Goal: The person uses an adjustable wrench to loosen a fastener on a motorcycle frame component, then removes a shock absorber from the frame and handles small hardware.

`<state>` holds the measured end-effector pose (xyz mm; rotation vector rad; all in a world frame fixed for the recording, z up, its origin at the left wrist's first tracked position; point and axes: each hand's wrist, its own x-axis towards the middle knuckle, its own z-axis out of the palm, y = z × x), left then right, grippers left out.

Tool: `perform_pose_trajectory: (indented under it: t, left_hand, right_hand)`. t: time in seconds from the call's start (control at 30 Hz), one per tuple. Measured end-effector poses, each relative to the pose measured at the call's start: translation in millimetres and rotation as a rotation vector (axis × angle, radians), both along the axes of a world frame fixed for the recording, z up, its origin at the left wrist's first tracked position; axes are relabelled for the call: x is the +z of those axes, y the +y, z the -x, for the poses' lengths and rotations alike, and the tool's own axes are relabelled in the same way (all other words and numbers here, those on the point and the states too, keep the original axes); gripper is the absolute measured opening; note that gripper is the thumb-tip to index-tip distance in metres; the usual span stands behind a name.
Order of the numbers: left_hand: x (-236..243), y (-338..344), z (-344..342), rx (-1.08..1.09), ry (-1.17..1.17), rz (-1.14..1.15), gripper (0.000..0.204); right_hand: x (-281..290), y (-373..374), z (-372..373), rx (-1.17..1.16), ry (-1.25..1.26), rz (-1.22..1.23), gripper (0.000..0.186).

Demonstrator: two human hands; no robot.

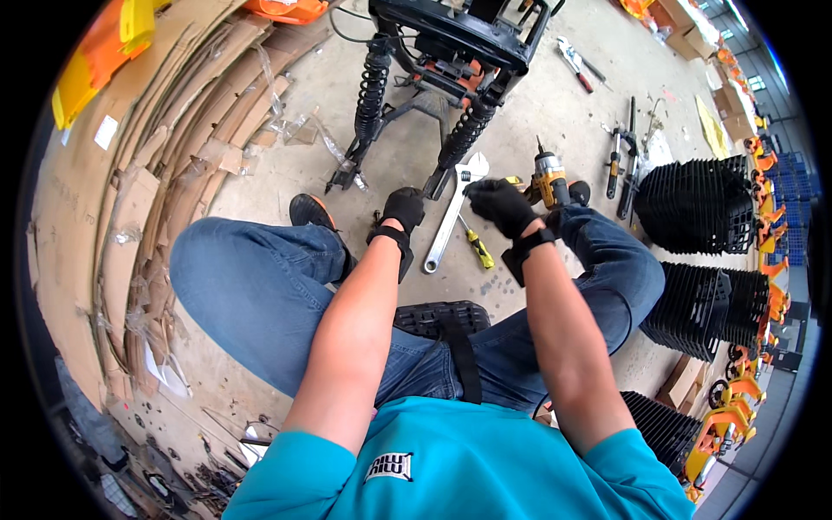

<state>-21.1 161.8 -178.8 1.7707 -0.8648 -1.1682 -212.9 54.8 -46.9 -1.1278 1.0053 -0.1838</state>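
Observation:
In a black glove, my left hand is closed beside the lower end of a black coil-spring shock absorber; whatever it grips is hidden. My right hand, gloved too, has its fingers curled together near the jaw end of a large silver adjustable wrench. Anything in that pinch is too small to make out. Both shocks, the other being the left shock absorber, hang from a black vehicle frame. On the floor between my hands lies a yellow-handled screwdriver. A yellow-and-black power drill stands right of my right hand.
Flattened cardboard is stacked along the left. Red-handled pliers and black-handled long tools lie on the concrete floor. Black slotted plastic parts are piled at the right. A black seat is under me.

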Motion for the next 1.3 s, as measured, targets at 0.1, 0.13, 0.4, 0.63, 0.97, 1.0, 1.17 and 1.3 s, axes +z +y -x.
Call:
perform_pose_trajectory:
  t: [0.1,0.13,0.4,0.63,0.97,1.0,1.17,1.3]
  left_hand:
    - [28.1,21.9,-4.8,0.283,0.614,-0.081,0.024]
    - [35.7,21.2,1.1,0.267,0.647,-0.076,0.025]
    - [53.8,3.2,19.1,0.071,0.63,-0.114,0.03]
    - [52.4,2.1,22.7,0.066,0.497,-0.167,0.025]
    - [56.3,4.7,20.4,0.117,0.588,-0.179,0.024]
    - [55.7,4.3,20.6,0.119,0.587,-0.172,0.025]
    - [59.0,2.2,22.4,0.055,0.532,-0.152,0.029]
    - [57.6,1.9,25.2,-0.023,0.447,-0.162,0.036]
  right_hand:
    - [-37.7,40.2,-1.4,-0.132,-0.117,-0.329,0.017]
    - [-49.4,40.6,0.5,-0.114,-0.127,-0.309,0.017]
    - [-86.4,30.5,8.6,-0.211,-0.236,-0.36,0.019]
    - [-96.4,24.4,9.7,-0.189,-0.468,-0.556,0.024]
    - [-82.5,18.8,8.3,-0.143,-0.396,-0.468,0.027]
    - [-83.3,18.0,8.8,-0.134,-0.372,-0.46,0.027]
    - [-84.3,18.3,10.5,-0.087,-0.366,-0.454,0.028]
    - [-84.0,17.0,8.0,-0.077,-0.259,-0.338,0.029]
